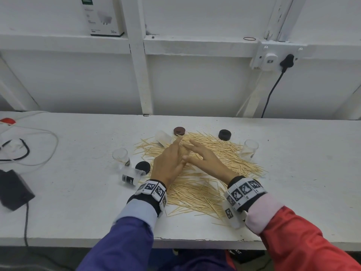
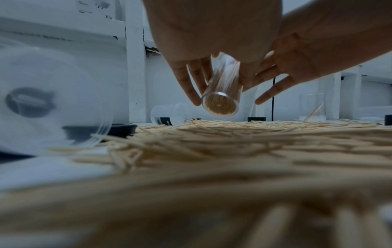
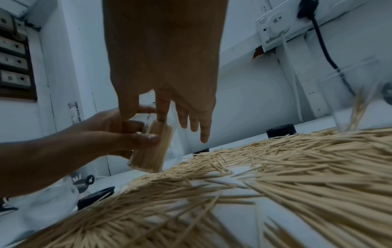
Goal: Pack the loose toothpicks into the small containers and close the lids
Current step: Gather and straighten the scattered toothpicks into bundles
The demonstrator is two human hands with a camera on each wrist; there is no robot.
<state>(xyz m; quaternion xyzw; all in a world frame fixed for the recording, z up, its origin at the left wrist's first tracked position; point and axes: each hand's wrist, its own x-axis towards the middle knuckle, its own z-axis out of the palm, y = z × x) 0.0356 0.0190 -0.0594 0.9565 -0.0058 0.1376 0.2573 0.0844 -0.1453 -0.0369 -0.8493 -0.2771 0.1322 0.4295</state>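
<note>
Loose toothpicks (image 1: 203,188) lie in a wide pile on the white table (image 1: 78,202). My left hand (image 1: 178,147) grips a clear container (image 2: 220,94) packed full of toothpicks and holds it tilted above the pile. In the head view the hands hide it. My right hand (image 1: 195,151) reaches in with straight, spread fingers (image 3: 203,134); its index fingertip touches the toothpick tips at the container (image 3: 151,151) mouth. Empty containers (image 1: 120,155) (image 1: 130,177) (image 1: 163,138) are at the left and back. Another (image 1: 250,148), at the right, holds a few toothpicks. Lids: brown (image 1: 179,131), black (image 1: 224,134), black (image 1: 143,166).
Cables (image 1: 29,151) and a black power adapter (image 1: 14,189) lie at the table's left end. A wall socket with a black plug (image 1: 286,60) is at the back right. A white box (image 1: 103,16) stands on the ledge behind.
</note>
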